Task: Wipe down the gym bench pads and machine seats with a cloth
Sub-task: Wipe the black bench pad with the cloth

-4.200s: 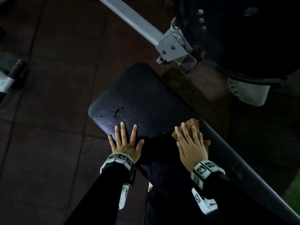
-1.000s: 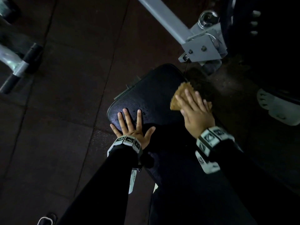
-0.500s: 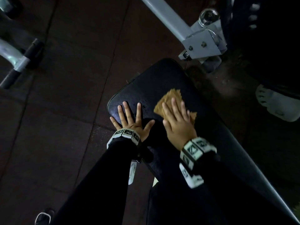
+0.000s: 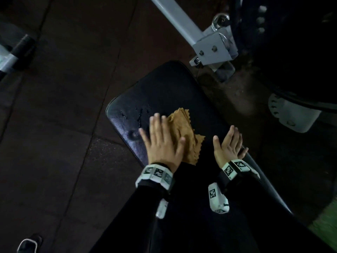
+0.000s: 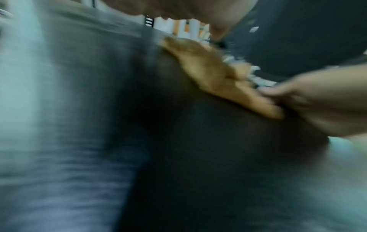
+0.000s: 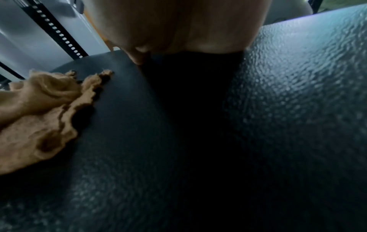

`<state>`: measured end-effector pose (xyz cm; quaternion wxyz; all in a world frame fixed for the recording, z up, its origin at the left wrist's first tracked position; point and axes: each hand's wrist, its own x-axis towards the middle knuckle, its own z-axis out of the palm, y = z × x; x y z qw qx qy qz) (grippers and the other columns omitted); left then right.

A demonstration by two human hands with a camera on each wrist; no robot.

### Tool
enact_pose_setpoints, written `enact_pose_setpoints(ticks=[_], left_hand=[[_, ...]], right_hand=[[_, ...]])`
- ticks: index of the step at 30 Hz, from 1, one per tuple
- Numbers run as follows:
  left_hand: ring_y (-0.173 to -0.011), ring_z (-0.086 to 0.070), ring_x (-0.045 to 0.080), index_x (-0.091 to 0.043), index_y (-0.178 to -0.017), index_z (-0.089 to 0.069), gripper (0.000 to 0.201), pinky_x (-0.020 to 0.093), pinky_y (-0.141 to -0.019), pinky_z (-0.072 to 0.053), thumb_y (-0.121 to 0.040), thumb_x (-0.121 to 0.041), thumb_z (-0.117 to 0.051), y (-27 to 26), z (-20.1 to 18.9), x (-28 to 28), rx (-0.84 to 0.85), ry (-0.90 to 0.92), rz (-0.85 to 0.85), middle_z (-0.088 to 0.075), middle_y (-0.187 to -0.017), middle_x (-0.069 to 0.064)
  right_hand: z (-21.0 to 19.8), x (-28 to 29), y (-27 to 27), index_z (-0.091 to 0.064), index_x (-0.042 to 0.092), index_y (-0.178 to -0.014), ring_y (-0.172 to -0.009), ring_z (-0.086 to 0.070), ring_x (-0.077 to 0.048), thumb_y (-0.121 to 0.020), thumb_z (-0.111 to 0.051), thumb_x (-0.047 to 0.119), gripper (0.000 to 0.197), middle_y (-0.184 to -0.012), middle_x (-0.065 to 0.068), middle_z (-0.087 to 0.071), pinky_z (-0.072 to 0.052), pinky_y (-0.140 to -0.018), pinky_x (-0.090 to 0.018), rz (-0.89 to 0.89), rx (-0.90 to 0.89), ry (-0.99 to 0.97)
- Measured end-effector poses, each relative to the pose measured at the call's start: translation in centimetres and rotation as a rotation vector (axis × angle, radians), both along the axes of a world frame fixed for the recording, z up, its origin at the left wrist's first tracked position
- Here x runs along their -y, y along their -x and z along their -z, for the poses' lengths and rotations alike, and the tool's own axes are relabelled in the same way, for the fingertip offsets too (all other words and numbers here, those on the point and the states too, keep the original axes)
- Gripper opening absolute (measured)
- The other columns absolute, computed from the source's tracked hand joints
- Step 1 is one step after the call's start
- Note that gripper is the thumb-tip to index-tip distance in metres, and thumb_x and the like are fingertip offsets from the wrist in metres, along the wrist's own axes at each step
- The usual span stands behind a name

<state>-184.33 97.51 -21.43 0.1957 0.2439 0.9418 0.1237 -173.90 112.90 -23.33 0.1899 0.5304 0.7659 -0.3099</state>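
Observation:
The black bench pad runs from the upper middle down to the lower right, with water drops near its left corner. A crumpled tan cloth lies on the pad. My left hand lies flat over the cloth's left part, fingers straight, thumb on the fabric. My right hand rests flat on bare pad near the right edge, apart from the cloth. The blurred left wrist view shows the cloth under my thumb. In the right wrist view the cloth lies left of my palm on the grained pad.
A grey steel tube with a bolted bracket stands just beyond the pad's far end. A large black round machine part and a white plastic foot sit at the right. Dark rubber floor tiles lie left, with a bar handle.
The cloth went from under my right hand to under my left. My left hand moved right onto it. My right hand slid right onto bare pad by the edge.

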Motion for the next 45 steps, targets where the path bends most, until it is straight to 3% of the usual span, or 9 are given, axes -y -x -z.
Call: enact_pose_setpoints(ticks=[5,11,16,22,25,28,34,39,45], left_hand=[[-0.147,-0.001,0.03,-0.025,-0.152,-0.012,0.076,0.049,-0.118,0.0,-0.089,-0.067,-0.02,-1.0,1.0,-3.7,0.024,0.086,0.066,-0.001,-0.159,0.016],[-0.146,-0.01,0.031,-0.029,-0.151,-0.017,0.067,0.047,-0.117,-0.008,-0.094,-0.061,-0.031,6.8,2.1,-3.1,-0.105,0.072,0.128,-0.009,-0.158,0.016],[-0.145,-0.008,0.034,-0.027,-0.151,-0.019,0.065,0.052,-0.117,-0.011,-0.095,-0.056,-0.034,10.6,2.2,2.5,-0.12,0.052,-0.19,-0.009,-0.157,0.02],[-0.144,-0.003,0.04,-0.024,-0.151,-0.02,0.063,0.055,-0.115,-0.017,-0.096,-0.052,-0.034,2.1,2.1,6.0,-0.084,0.008,-0.346,-0.003,-0.157,0.023],[-0.143,-0.007,0.043,-0.024,-0.15,-0.024,0.066,0.055,-0.114,-0.009,-0.092,-0.053,-0.036,-2.1,2.0,3.6,-0.066,0.045,-0.246,-0.006,-0.156,0.025],[-0.144,-0.004,0.04,-0.025,-0.151,-0.021,0.065,0.05,-0.114,-0.002,-0.094,-0.053,-0.035,-3.0,1.9,0.3,-0.048,0.041,-0.097,-0.005,-0.157,0.022],[-0.145,-0.01,0.039,-0.025,-0.15,-0.023,0.06,0.049,-0.116,-0.009,-0.097,-0.05,-0.033,4.3,2.2,-2.2,-0.141,0.012,-0.001,-0.011,-0.156,0.022],[-0.144,-0.006,0.04,-0.024,-0.152,-0.016,0.062,0.053,-0.115,-0.009,-0.098,-0.05,-0.031,10.2,2.6,0.5,-0.121,0.037,-0.206,-0.005,-0.157,0.024],[-0.145,0.003,0.037,-0.025,-0.152,-0.006,0.076,0.051,-0.118,-0.007,-0.092,-0.065,-0.029,6.3,2.6,4.3,-0.065,-0.021,-0.458,0.005,-0.158,0.02]], right_hand=[[0.1,-0.6,0.1,0.013,0.03,-0.146,-0.142,0.015,-0.011,-0.093,-0.026,0.052,0.07,-0.155,0.011,0.013,0.016,-0.11,-0.047,0.016,0.006,0.034],[0.2,-0.9,0.1,0.013,0.031,-0.146,-0.142,0.014,-0.013,-0.093,-0.027,0.054,0.071,-0.156,0.009,0.013,0.016,-0.111,-0.049,0.006,0.019,0.038],[0.4,-0.9,-0.1,0.016,0.03,-0.146,-0.142,0.017,-0.014,-0.093,-0.026,0.055,0.072,-0.155,0.008,0.016,0.015,-0.11,-0.051,-0.01,0.02,0.056],[0.3,-0.9,-0.1,0.016,0.03,-0.146,-0.142,0.017,-0.012,-0.093,-0.026,0.054,0.071,-0.155,0.011,0.017,0.016,-0.11,-0.048,0.006,0.005,0.072],[0.2,-1.0,-0.1,0.016,0.031,-0.146,-0.142,0.018,-0.012,-0.093,-0.026,0.055,0.071,-0.154,0.012,0.018,0.016,-0.111,-0.048,0.017,0.004,0.089],[0.2,-1.0,-0.1,0.016,0.032,-0.145,-0.142,0.017,-0.012,-0.093,-0.026,0.055,0.071,-0.154,0.011,0.018,0.015,-0.111,-0.049,0.023,-0.001,0.092],[0.4,-1.0,-0.1,0.014,0.032,-0.146,-0.142,0.016,-0.013,-0.093,-0.028,0.054,0.071,-0.155,0.01,0.016,0.015,-0.111,-0.049,0.021,-0.008,0.075],[0.7,-1.1,-0.2,0.013,0.032,-0.146,-0.143,0.015,-0.014,-0.091,-0.028,0.056,0.072,-0.155,0.01,0.014,0.015,-0.111,-0.05,0.015,-0.011,0.059],[1.1,-1.1,-0.5,0.015,0.035,-0.145,-0.142,0.017,-0.011,-0.09,-0.023,0.059,0.07,-0.154,0.016,0.016,0.016,-0.11,-0.049,0.008,-0.032,0.08]])
